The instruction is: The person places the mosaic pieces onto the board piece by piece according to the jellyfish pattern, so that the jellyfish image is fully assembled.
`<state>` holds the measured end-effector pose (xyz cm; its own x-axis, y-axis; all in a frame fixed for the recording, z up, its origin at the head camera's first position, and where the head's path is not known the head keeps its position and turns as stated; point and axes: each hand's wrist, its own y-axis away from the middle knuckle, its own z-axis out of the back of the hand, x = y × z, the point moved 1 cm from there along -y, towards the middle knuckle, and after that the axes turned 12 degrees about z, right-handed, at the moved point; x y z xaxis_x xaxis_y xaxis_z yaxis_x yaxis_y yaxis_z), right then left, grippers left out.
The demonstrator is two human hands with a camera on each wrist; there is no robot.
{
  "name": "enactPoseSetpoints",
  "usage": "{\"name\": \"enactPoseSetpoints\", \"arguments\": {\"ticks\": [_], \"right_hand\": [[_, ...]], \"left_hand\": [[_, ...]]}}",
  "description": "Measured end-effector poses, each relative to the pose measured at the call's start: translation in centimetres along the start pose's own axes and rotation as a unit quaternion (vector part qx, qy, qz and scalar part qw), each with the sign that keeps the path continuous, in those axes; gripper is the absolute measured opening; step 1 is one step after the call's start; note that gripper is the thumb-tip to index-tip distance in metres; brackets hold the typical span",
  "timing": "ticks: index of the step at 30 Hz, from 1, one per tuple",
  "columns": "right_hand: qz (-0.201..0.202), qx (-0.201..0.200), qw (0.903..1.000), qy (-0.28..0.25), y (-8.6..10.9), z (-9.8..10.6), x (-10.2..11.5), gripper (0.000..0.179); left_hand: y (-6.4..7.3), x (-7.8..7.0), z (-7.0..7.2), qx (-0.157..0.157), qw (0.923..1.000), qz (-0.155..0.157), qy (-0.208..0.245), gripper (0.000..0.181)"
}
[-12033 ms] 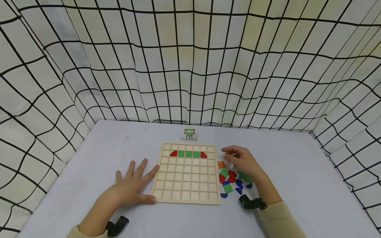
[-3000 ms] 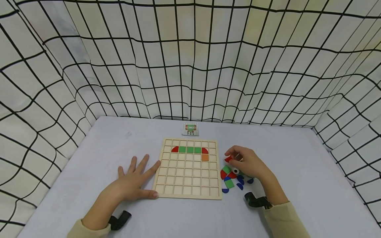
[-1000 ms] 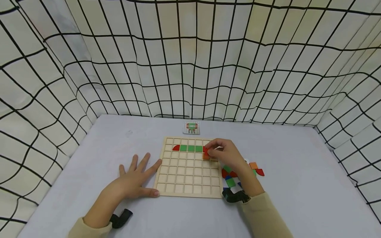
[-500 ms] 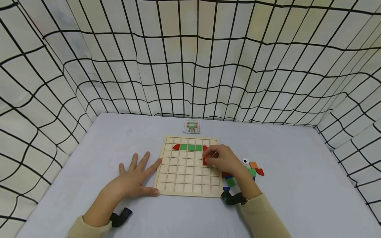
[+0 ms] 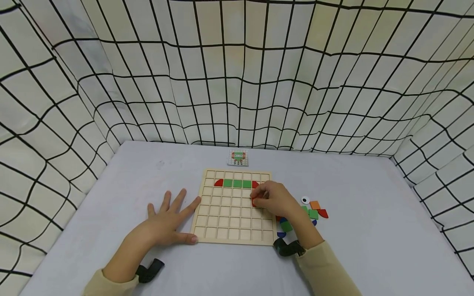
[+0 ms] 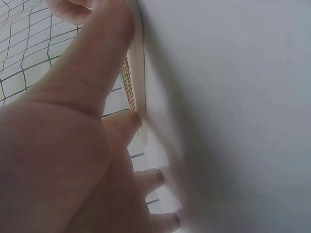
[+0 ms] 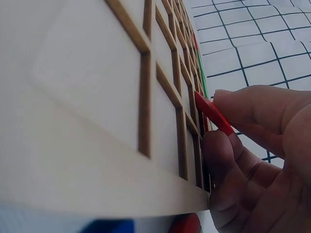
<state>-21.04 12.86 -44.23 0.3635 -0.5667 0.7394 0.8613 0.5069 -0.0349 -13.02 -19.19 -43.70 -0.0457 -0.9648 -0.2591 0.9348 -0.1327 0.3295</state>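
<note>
My right hand (image 5: 277, 200) pinches a red tile with a curved edge (image 7: 214, 112) over the right part of the wooden grid board (image 5: 229, 240). In the right wrist view the tile tilts against the grid ribs between thumb and fingertips. On the board, a row of green square tiles (image 5: 237, 183) runs between a left red quarter-round tile (image 5: 219, 183) and a right red tile (image 5: 255, 184); fingers cover the cell below the right one. My left hand (image 5: 168, 226) lies spread on the table, its thumb and index finger touching the board's left edge.
Loose tiles lie right of the board, partly under my right forearm: an orange square (image 5: 314, 205), a red piece (image 5: 323, 213), green squares (image 5: 313, 214), blue half-rounds (image 5: 281, 235) and a white eye disc (image 5: 305, 200). A pattern card (image 5: 238, 158) lies behind the board. Black netting (image 5: 237, 102) hangs beyond the table.
An orange tile went onto the board below the right red tile. My right hand then took a red tile from the pile and carried it left, then slightly nearer. My left hand stays put.
</note>
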Motion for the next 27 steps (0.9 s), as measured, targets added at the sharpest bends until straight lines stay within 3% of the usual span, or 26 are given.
{"name": "enactPoseSetpoints", "arguments": {"ticks": [13,27], "right_hand": [[0.012,-0.013,0.9964,0.082,0.13,-0.30,0.46,0.020],[0.007,-0.012,0.9960,0.088,0.07,-0.29,0.71,0.016]], "left_hand": [[0.00,-0.20,0.07,-0.001,1.0000,0.004,-0.007,0.110],[0.06,-0.11,0.06,-0.003,1.0000,0.001,-0.001,0.109]]}}
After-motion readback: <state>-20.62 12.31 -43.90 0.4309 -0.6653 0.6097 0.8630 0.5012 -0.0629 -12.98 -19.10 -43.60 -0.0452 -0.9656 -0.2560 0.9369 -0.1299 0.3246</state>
